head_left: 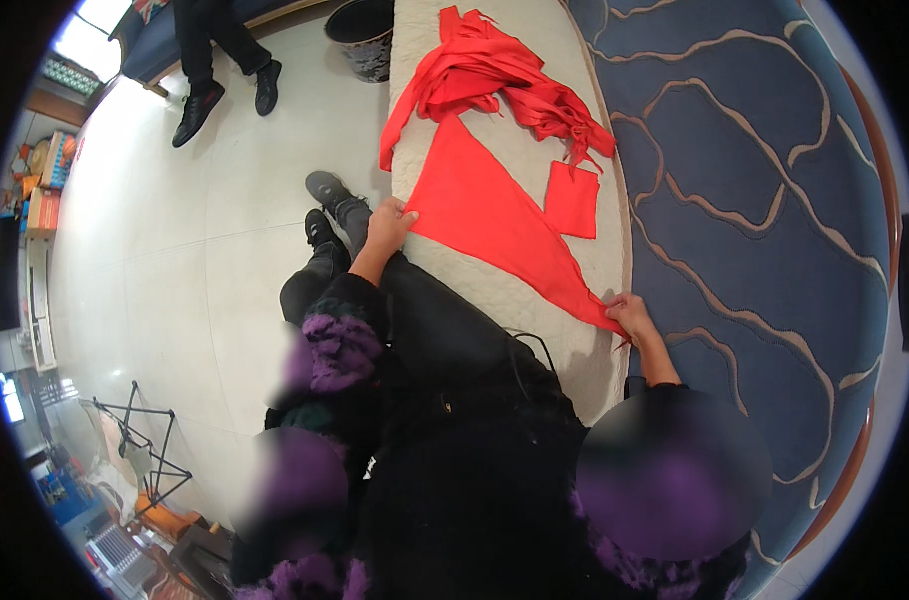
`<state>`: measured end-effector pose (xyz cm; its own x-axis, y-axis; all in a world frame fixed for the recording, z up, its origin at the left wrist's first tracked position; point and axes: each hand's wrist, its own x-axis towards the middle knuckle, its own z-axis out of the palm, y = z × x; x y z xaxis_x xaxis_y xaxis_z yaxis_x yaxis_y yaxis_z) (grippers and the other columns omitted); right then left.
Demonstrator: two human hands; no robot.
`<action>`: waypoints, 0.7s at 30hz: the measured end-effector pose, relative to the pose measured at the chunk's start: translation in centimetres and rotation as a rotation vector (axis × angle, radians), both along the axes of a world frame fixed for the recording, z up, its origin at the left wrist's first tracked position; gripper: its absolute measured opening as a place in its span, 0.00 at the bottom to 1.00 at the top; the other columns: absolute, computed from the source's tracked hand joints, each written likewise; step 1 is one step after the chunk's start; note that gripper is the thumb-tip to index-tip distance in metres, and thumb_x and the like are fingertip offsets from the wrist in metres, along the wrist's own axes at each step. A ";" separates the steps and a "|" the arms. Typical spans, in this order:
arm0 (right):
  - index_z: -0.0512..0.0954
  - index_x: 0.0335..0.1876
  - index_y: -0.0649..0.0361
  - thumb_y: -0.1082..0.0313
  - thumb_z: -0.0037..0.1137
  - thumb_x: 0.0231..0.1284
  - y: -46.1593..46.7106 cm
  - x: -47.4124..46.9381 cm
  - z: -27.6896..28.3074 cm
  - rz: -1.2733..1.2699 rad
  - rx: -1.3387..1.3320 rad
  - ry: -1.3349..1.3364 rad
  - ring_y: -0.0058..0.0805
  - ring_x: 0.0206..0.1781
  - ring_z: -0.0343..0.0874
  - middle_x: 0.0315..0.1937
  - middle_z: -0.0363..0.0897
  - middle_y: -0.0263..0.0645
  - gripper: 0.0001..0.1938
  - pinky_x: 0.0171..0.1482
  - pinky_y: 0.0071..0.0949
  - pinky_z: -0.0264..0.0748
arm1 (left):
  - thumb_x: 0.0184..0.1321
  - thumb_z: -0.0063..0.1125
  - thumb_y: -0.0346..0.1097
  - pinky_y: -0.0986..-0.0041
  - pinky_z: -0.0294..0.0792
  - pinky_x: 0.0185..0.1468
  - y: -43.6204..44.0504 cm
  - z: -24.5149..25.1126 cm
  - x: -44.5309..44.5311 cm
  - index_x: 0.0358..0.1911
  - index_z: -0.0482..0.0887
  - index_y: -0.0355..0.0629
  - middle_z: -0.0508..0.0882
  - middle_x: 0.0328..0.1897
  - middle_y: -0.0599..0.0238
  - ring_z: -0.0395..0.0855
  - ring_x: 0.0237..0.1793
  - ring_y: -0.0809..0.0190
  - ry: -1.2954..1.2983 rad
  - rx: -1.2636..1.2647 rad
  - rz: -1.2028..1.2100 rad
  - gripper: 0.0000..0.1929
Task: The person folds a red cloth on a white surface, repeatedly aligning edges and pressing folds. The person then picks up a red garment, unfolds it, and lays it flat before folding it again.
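A red triangular scarf [492, 210] lies spread over a cream quilted cushion [462, 281]. My left hand [391, 226] pinches its left corner between thumb and fingers. At the tapered end on the right, my right hand [630, 315] grips the other corner, and a small tip of cloth pokes out below the fingers. Just beyond the scarf's long edge sits a red cloth folded into a flat rectangle [572, 201]. Farther off, a loose heap of red scarves [492, 75] is crumpled on the same cushion, with knotted ends trailing toward the folded one.
The blue backrest [724, 187] with wavy tan lines runs along the right. A dark patterned bin [364, 45] stands by the cushion's far left. Another person's legs and black shoes [199, 112] show near a blue seat [150, 49]. A black folding frame [150, 450] stands at lower left.
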<state>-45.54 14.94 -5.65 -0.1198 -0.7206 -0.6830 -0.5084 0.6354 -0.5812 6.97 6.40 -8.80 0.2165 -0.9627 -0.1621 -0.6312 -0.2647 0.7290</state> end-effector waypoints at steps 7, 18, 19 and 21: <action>0.76 0.42 0.65 0.82 0.60 0.53 -6.7 10.8 7.1 0.042 -0.104 -0.452 0.24 0.32 0.78 0.30 0.77 0.36 0.11 0.36 0.23 0.77 | 0.54 0.69 0.38 0.68 0.75 0.42 -0.1 -1.0 0.3 0.39 0.82 0.34 0.86 0.33 0.58 0.84 0.35 0.59 0.397 0.150 0.134 0.15; 0.73 0.45 0.66 0.81 0.51 0.63 -14.9 32.7 5.2 -0.009 0.230 -0.642 0.39 0.35 0.83 0.36 0.78 0.45 0.07 0.37 0.35 0.85 | 0.61 0.62 0.33 0.74 0.73 0.38 0.8 0.0 0.3 0.41 0.83 0.31 0.85 0.33 0.61 0.80 0.33 0.67 0.672 0.117 0.180 0.11; 0.73 0.46 0.66 0.80 0.51 0.64 -15.0 33.3 5.1 -0.060 0.250 -0.641 0.40 0.37 0.83 0.38 0.78 0.46 0.07 0.39 0.36 0.86 | 0.62 0.61 0.35 0.73 0.73 0.39 0.7 0.1 0.4 0.40 0.83 0.31 0.85 0.32 0.59 0.81 0.33 0.66 0.666 0.127 0.176 0.12; 0.73 0.48 0.66 0.78 0.49 0.66 -15.0 33.5 4.9 -0.112 0.265 -0.728 0.42 0.42 0.83 0.41 0.78 0.47 0.07 0.44 0.36 0.85 | 0.64 0.60 0.39 0.72 0.73 0.39 0.6 0.3 0.6 0.38 0.84 0.30 0.85 0.30 0.57 0.81 0.34 0.66 0.665 0.174 0.167 0.15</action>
<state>-12.00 -0.06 -0.71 0.3621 -0.5328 -0.7649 0.0184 0.8245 -0.5656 7.54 6.96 -8.49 0.1604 -0.8734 -0.4599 -0.0074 -0.4670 0.8842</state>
